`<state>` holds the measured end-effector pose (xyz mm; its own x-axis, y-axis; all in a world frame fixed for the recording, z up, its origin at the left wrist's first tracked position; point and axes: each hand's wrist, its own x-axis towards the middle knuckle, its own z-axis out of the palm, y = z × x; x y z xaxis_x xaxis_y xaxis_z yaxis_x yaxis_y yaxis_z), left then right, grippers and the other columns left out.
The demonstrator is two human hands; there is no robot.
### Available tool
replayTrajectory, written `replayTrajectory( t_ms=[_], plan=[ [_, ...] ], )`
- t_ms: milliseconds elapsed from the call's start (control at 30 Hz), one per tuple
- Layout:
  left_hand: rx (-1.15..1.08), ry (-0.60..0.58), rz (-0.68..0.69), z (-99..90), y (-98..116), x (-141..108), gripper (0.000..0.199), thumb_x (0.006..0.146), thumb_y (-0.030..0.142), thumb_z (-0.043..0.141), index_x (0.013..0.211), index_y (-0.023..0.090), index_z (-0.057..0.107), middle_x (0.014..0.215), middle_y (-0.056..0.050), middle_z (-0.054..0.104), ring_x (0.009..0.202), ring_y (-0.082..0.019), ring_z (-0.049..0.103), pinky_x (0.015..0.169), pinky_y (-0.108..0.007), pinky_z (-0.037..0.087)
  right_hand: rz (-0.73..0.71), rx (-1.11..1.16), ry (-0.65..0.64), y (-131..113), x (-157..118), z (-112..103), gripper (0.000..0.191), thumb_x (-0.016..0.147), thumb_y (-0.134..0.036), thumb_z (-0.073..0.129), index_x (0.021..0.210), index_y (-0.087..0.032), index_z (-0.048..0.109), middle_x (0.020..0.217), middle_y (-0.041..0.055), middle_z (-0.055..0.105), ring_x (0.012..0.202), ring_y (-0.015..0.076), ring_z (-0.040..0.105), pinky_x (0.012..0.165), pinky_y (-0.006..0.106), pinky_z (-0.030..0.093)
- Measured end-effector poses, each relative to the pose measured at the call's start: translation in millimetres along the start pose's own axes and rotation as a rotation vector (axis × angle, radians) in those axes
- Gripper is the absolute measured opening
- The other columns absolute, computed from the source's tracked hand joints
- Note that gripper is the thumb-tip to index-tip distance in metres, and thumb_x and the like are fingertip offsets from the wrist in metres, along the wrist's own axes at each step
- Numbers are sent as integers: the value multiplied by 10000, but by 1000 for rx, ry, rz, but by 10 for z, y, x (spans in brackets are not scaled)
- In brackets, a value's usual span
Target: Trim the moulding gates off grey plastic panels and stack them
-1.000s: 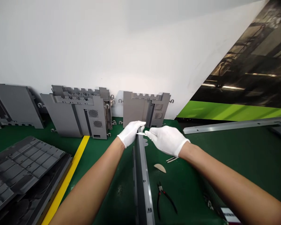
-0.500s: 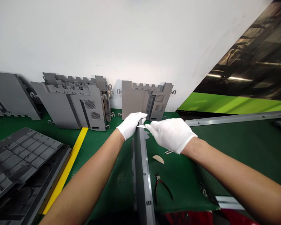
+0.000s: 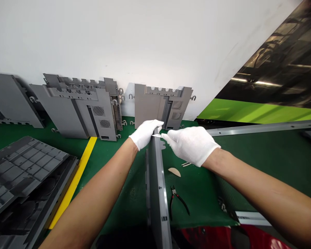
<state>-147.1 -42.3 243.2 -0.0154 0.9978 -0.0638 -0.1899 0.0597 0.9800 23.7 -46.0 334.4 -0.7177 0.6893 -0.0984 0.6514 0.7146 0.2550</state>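
Observation:
A grey plastic panel (image 3: 160,188) stands on edge in the middle, its narrow side facing up. My left hand (image 3: 146,133), in a white glove, is closed around the panel's far top corner. In my gloved right hand (image 3: 191,143) is a knife with a thin pale blade (image 3: 157,136); the fingers hide its handle. The blade lies across the panel's top edge near the far end, close to my left fingers. Right of the panel, diagonal cutters (image 3: 175,200) with dark, red-marked handles lie spread on the green surface, below a beige half-round piece (image 3: 174,172).
Similar grey panels (image 3: 85,114) and another panel (image 3: 151,103) lean against the white wall (image 3: 145,41). Stacked grey mouldings (image 3: 28,169) lie at left beside a yellow line (image 3: 72,183). A conveyor belt with a metal rail (image 3: 238,130) is at right.
The whole view has shifted slightly, with most things a little higher in the picture. Both hands keep their hold, and the blade stays across the panel's edge.

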Motion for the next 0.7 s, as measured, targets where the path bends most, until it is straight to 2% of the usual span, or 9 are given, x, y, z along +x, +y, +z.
replayTrajectory(
  t_ms=[400,700],
  plan=[
    [-33,-30,2,7,20,-15,339,813,405,618,598,178,486,597,30,476,565,-105,418,589,-264,357,7,-13,5,-3,-28,-13,653,991,-548,127,892,-207,675,645,75,664,603,227,645,580,310,366],
    [-117,-17,-66,33,62,-27,311,796,365,633,597,183,478,549,42,461,503,-88,379,525,-250,327,10,-7,0,-7,-64,2,643,990,-548,143,871,-207,674,645,75,665,597,210,627,591,300,349]
  ],
)
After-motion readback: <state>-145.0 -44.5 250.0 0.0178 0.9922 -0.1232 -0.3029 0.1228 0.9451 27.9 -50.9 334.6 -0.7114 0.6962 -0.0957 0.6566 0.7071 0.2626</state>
